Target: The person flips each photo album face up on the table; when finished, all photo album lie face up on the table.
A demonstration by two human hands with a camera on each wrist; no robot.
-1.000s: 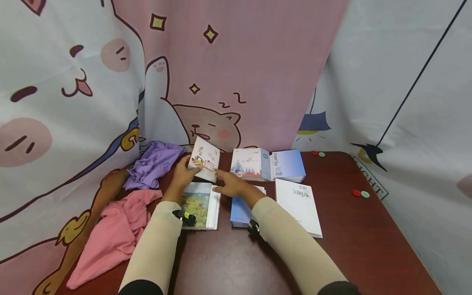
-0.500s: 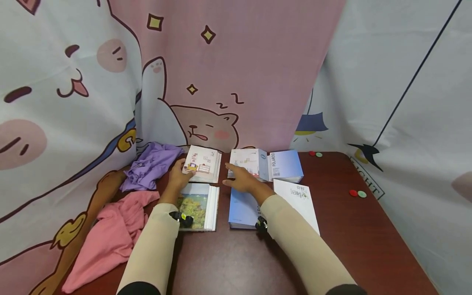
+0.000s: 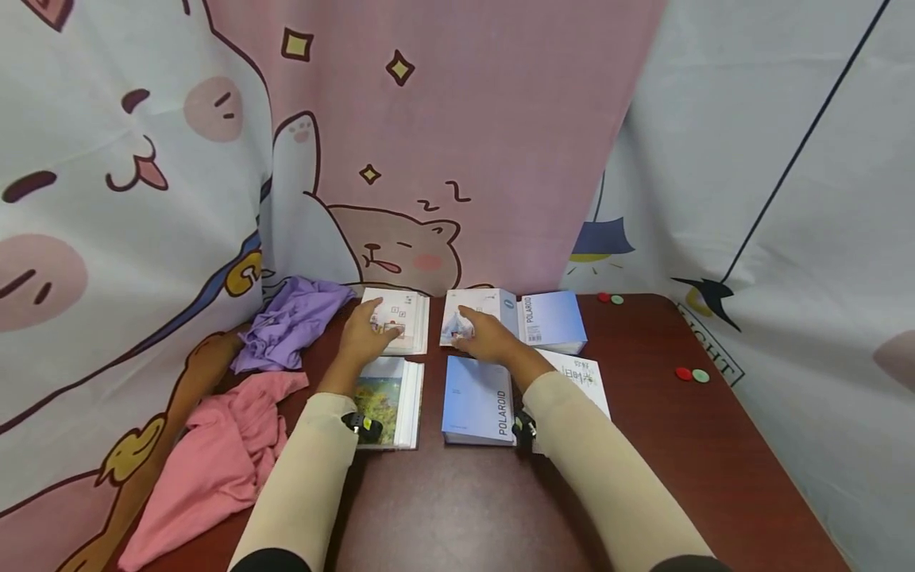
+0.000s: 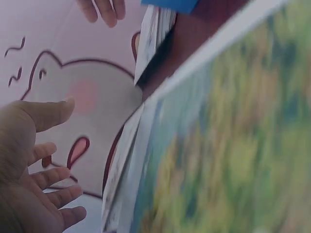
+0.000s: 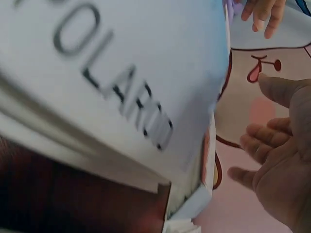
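Note:
My left hand (image 3: pixel 363 334) hovers at the left side of a white illustrated book (image 3: pixel 407 318) at the back left, fingers spread and overlapping its cover in the head view. Below it lies a book with a landscape photo cover (image 3: pixel 379 401), partly behind my wrist; this cover (image 4: pixel 238 141) fills much of the left wrist view. My right hand (image 3: pixel 489 340) is over the front edge of another illustrated book (image 3: pixel 472 302), palm empty in the right wrist view. Just in front of that hand is a blue POLAROID book (image 3: pixel 475 401).
A second blue POLAROID book (image 3: pixel 554 318) lies at the back right. A white book (image 3: pixel 581 375) is partly covered by my right forearm. Purple cloth (image 3: pixel 293 322) and pink cloth (image 3: pixel 214 457) lie left. Red (image 3: pixel 683 373) and green (image 3: pixel 700 376) discs lie right. Printed curtains border the table.
The illustrated book that both hands held tilted up now lies flat at the back left. My left hand has let go of it; my right hand has moved right to the neighbouring illustrated book.

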